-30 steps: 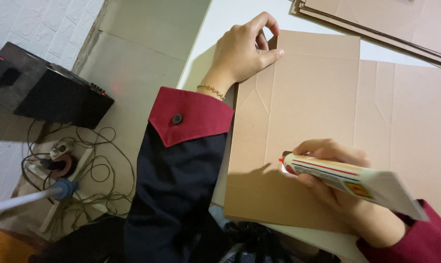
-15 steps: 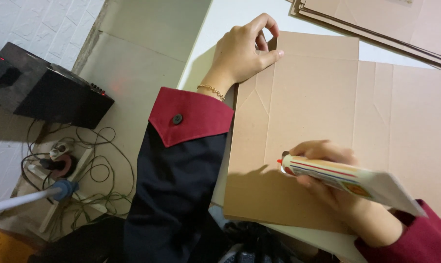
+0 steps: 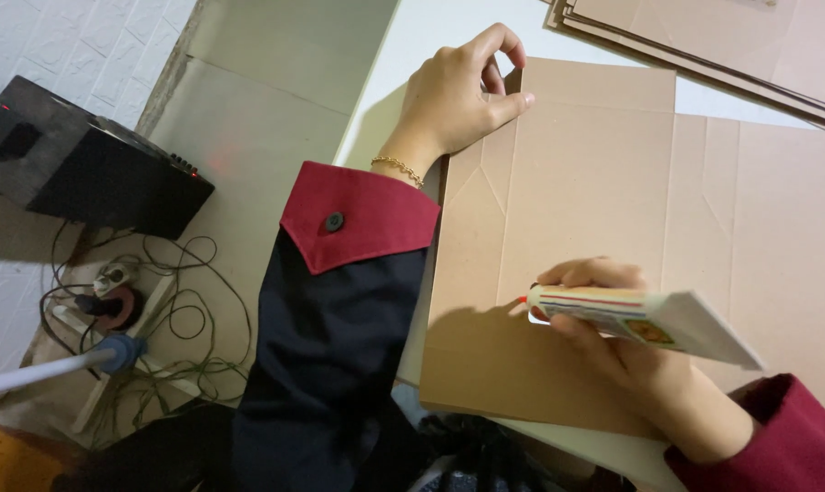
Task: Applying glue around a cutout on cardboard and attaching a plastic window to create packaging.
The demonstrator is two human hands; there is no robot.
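Glue tube level, nozzle leftward, on cardboard sheet.

Two hands in view: left hand, right hand. One glue tube. One flat cardboard sheet on table. One stack of cardboard sheets at far edge, number of sheets in it unclear. One gold bracelet. One dark button on red cuff. One black box on floor. One white pole. Tangle of cables, count unclear.
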